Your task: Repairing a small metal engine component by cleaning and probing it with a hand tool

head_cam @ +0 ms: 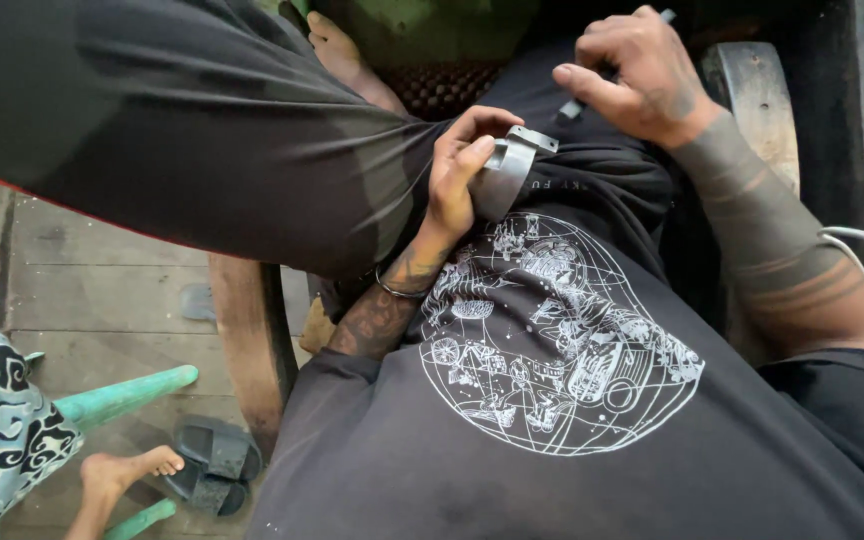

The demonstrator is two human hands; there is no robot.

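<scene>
My left hand (460, 165) grips a curved grey metal band (505, 170) pressed against my lap, just above the white print on my black shirt (552, 340). A thin bracelet circles that wrist. My right hand (642, 75) is closed around a slim grey tool (574, 107), whose tip sticks out below the fist, a little up and right of the metal band. The far end of the tool pokes out above the knuckles.
My raised left leg in black cloth (182, 120) fills the upper left, my bare foot (347, 55) beyond it. A wooden seat frame (252, 340) stands below. Another person's bare foot (127, 470), dark sandals (214, 462) and a green chair leg (122, 395) are on the plank floor.
</scene>
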